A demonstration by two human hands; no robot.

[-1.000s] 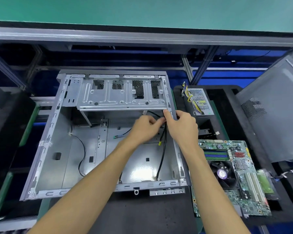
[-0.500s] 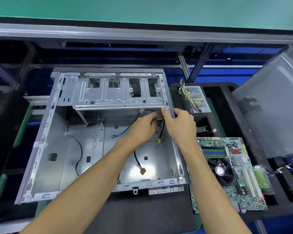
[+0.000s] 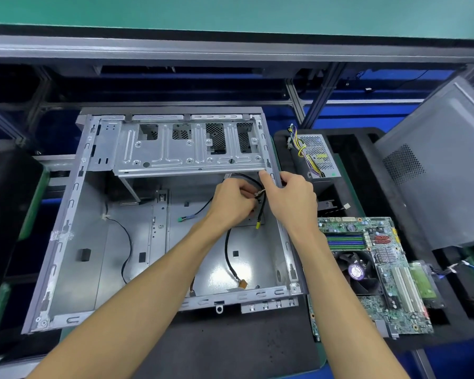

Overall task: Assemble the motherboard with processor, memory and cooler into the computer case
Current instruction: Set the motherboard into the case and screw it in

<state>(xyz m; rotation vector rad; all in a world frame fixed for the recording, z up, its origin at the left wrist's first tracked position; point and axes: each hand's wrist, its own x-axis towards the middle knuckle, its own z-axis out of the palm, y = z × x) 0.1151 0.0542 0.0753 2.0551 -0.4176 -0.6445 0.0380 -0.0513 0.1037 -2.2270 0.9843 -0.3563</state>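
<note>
My left grip (image 3: 231,199) pinches the black cable bundle (image 3: 261,207) inside the open case (image 3: 74,203). My right grip (image 3: 292,198) holds the case wall beside it. The motherboard (image 3: 378,272) lies right of both grips.

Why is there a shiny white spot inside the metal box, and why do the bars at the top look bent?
In the head view, the white spot is glare: light bouncing off the bare metal floor of the computer case. The rail along the top bows because the wide-angle lens curves straight lines near the edges. The motherboard looks sharp; the forearms nearest the camera look slightly soft.
</note>
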